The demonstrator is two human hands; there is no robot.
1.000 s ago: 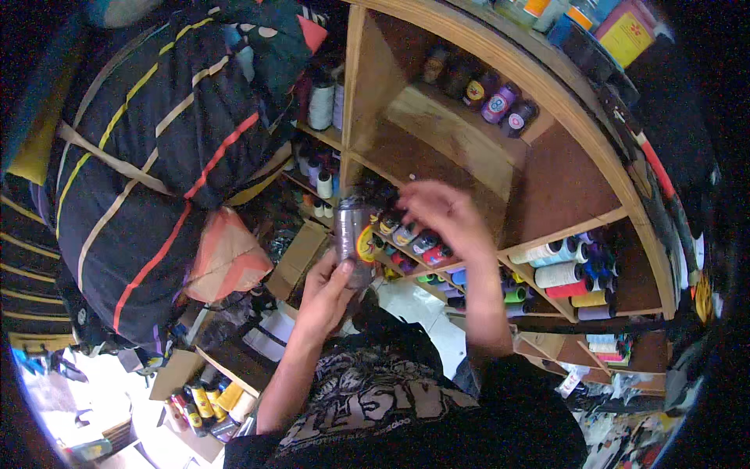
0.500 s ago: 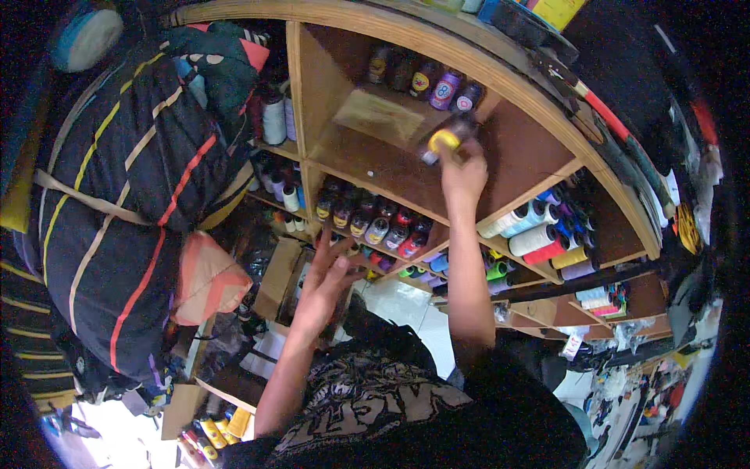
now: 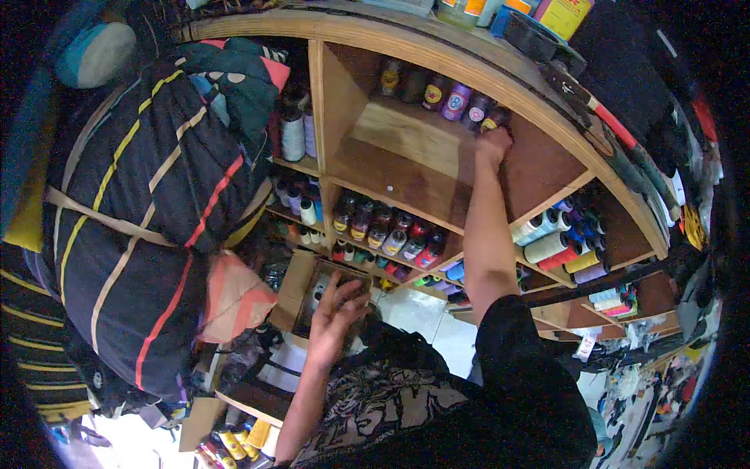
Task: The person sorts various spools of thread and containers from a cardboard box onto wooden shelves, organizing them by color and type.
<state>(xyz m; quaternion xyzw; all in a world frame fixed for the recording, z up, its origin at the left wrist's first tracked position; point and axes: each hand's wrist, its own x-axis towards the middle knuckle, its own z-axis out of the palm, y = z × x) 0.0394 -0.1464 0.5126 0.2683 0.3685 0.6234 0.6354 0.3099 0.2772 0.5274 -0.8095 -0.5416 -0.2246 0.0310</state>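
Note:
My right hand [image 3: 494, 147] reaches into the upper compartment of a wooden shelf [image 3: 414, 178]. Its fingers are closed around a dark thread spool [image 3: 494, 122] with a yellow label, at the right end of a row. To the left of it in that row stand a purple thread spool [image 3: 456, 103] and several dark ones. My left hand [image 3: 334, 313] is raised with its fingers apart and nothing in it. Below that hand is an open cardboard box [image 3: 295, 288]; its contents are partly hidden.
A big dark striped cloth bundle [image 3: 148, 227] fills the left side. Several dark thread spools [image 3: 376, 236] stand in the compartment below, and colored thread cones [image 3: 551, 248] lie stacked at the right. Bottles and boxes sit on the shelf's top [image 3: 383, 23].
My right hand has moved farther back and up, bringing the thread spool to the end of the row. My left hand has lowered from beside the lower spools to over the cardboard box.

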